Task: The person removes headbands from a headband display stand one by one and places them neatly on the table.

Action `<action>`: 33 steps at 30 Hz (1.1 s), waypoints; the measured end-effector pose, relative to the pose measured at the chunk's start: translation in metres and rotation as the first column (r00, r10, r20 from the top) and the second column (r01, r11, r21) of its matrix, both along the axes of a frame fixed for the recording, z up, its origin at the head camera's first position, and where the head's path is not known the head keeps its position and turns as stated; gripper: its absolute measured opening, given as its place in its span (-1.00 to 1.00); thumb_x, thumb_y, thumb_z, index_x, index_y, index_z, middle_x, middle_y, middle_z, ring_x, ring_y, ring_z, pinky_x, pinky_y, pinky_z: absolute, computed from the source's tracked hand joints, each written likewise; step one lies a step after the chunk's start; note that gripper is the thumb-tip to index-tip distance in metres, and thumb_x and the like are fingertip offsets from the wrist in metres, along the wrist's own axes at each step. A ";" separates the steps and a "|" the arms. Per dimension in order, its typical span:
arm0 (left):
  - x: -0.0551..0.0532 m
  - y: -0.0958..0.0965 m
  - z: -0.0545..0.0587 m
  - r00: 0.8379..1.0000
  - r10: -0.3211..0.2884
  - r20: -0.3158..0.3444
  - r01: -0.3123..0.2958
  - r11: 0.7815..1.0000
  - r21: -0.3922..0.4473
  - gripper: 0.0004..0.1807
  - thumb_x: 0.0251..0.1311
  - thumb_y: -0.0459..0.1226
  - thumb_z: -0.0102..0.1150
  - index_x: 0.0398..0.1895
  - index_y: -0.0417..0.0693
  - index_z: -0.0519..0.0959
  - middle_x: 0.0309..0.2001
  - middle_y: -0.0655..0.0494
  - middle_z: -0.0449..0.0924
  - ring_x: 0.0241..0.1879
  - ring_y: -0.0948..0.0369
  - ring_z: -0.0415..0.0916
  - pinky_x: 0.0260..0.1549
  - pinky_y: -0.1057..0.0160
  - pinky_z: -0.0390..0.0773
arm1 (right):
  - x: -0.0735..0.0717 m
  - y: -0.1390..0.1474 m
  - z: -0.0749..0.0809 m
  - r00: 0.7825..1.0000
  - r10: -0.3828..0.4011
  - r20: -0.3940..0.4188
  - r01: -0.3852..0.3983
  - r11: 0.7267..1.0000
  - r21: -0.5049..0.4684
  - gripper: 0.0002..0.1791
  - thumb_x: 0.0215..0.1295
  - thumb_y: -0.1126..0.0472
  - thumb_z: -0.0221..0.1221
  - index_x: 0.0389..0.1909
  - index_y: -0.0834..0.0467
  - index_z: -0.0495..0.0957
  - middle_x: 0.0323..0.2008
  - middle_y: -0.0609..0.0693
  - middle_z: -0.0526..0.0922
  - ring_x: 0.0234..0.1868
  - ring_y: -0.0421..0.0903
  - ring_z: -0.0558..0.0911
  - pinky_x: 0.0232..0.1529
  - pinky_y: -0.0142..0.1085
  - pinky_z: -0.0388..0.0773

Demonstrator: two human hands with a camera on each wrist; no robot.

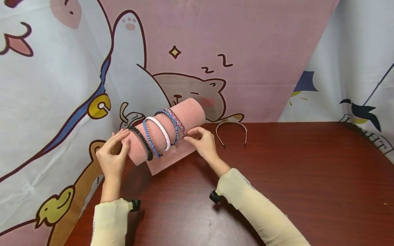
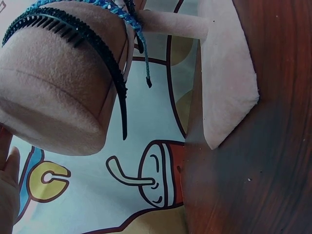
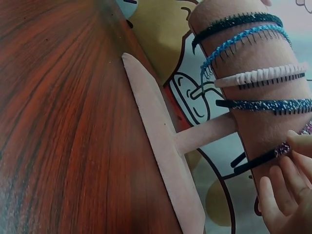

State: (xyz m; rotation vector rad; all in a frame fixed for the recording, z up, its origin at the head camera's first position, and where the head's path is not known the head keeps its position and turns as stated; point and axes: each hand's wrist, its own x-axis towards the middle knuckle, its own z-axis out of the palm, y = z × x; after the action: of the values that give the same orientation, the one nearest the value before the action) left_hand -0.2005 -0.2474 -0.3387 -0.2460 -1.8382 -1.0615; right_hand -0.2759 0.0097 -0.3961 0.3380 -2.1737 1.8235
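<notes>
A pink plush headband stand point(image 1: 189, 112) carries several toothed headbands around its padded roll. From the left end come a black headband point(image 1: 141, 143), a blue one point(image 1: 149, 138) and a white one point(image 1: 160, 131). Beyond them sit a dark blue glittery headband point(image 3: 273, 105) and a pink-purple glittery headband point(image 1: 176, 121). My right hand point(image 1: 203, 143) pinches the near end of the pink-purple headband between thumb and fingers. At the roll's left end, my left hand point(image 1: 112, 153) holds the edge with fingers and thumb. In the left wrist view that hand is mostly cut off.
The stand's flat pink base point(image 3: 161, 146) rests on the dark red wooden table point(image 1: 277, 177), joined by a short post point(image 3: 207, 134). A thin beaded headband point(image 1: 231, 122) lies at the back, right of the stand. Behind hangs a cartoon-printed cloth point(image 1: 261, 61).
</notes>
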 end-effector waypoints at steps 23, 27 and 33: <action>-0.001 -0.002 -0.002 1.000 -0.005 -0.003 0.005 1.000 0.006 -0.82 0.10 -0.49 0.32 -0.21 -0.31 0.75 -0.16 -0.30 0.73 0.02 0.36 0.68 0.32 0.27 0.43 | -0.008 0.004 -0.001 0.990 -0.070 -0.121 0.073 0.997 0.019 -0.86 0.14 0.30 0.40 -0.33 0.24 0.65 -0.34 0.12 0.76 -0.29 -0.02 0.76 -0.22 -0.36 0.69; -0.001 -0.001 -0.001 1.000 -0.006 -0.009 0.006 1.000 0.003 -0.82 0.10 -0.50 0.31 -0.21 -0.34 0.74 -0.16 -0.32 0.73 0.02 0.34 0.69 0.32 0.29 0.43 | -0.011 0.009 0.000 0.985 -0.081 -0.150 0.090 0.994 0.054 -0.87 0.16 0.28 0.39 -0.34 0.22 0.65 -0.34 0.10 0.77 -0.30 -0.03 0.78 -0.26 -0.36 0.70; 0.000 0.000 -0.001 1.000 -0.010 -0.005 0.010 1.000 0.005 -0.82 0.10 -0.51 0.31 -0.21 -0.36 0.74 -0.16 -0.34 0.72 0.02 0.43 0.66 0.32 0.30 0.43 | -0.015 0.017 0.004 0.982 -0.109 -0.153 0.124 0.988 0.093 -0.88 0.19 0.26 0.37 -0.32 0.22 0.64 -0.33 0.09 0.77 -0.28 -0.04 0.77 -0.23 -0.33 0.71</action>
State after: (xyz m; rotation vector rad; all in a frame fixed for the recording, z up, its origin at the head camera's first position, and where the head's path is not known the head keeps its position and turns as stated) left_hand -0.2006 -0.2473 -0.3396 -0.2547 -1.8311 -1.0713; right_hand -0.2914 0.0271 -0.3917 0.3485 -2.1413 1.5779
